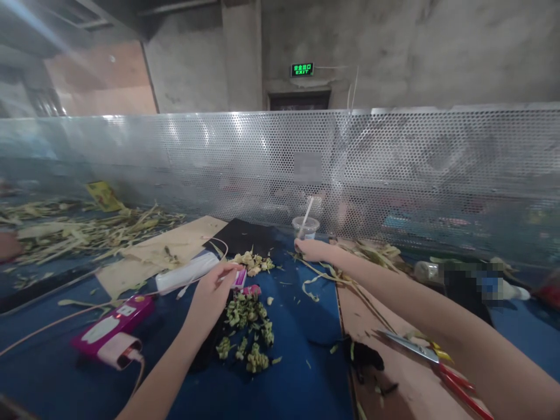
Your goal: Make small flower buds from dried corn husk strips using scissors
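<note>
My left hand [210, 291] has its fingers closed round a small purple-and-white packet [238, 279]. Below that lie clumps of trimmed green buds [249, 318], and a paler pile of flower pieces [250, 262] sits just beyond. My right hand [312, 249] stretches far forward, fingers drawn together beside the base of a clear plastic cup [311, 224] with a white straw. Whether those fingers touch the cup or pinch something small cannot be made out. Under my right forearm, red-handled scissors [437, 359] rest on a brown cardboard sheet [350, 309].
A perforated metal screen [196, 163] runs along the back of the blue table. At left are a magenta power bank-like device [116, 326] with a cable, a white block [186, 274] and heaped stems [87, 233]. A bottle [511, 289] lies at right.
</note>
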`<move>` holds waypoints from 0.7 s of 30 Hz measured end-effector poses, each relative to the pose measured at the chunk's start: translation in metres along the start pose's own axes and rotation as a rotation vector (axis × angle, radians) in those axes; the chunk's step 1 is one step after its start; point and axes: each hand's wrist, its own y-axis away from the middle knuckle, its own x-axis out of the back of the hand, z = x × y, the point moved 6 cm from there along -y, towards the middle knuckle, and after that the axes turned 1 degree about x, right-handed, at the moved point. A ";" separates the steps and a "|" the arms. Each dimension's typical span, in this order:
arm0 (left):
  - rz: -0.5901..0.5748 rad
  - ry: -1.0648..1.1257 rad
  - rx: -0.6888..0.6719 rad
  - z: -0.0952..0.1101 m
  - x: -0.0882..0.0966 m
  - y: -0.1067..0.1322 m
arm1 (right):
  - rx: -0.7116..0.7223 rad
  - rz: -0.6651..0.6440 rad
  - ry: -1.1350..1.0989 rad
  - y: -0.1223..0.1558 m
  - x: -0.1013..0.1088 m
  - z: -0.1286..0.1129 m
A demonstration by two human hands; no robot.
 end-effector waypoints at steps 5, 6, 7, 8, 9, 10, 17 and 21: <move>0.000 -0.003 0.003 -0.003 -0.001 -0.001 | -0.004 -0.012 0.014 -0.005 -0.005 -0.006; 0.007 -0.004 0.000 -0.004 0.000 -0.002 | 0.007 -0.002 -0.002 -0.005 0.001 -0.007; 0.014 -0.006 -0.004 -0.004 0.000 -0.002 | 0.020 0.009 -0.026 -0.004 0.007 -0.007; 0.022 -0.008 -0.008 -0.004 0.001 -0.002 | 0.033 0.022 -0.055 -0.002 0.015 -0.007; 0.030 -0.011 -0.012 -0.004 0.002 -0.001 | 0.042 0.035 -0.090 0.000 0.023 -0.007; 0.042 -0.013 -0.013 -0.003 0.003 -0.001 | 0.049 0.047 -0.130 0.002 0.030 -0.007; 0.068 -0.075 -0.017 -0.002 0.004 -0.003 | 0.051 0.110 -0.553 0.037 0.079 -0.004; 0.068 -0.082 -0.053 -0.006 0.002 -0.005 | 0.059 0.154 -0.670 0.074 0.118 -0.011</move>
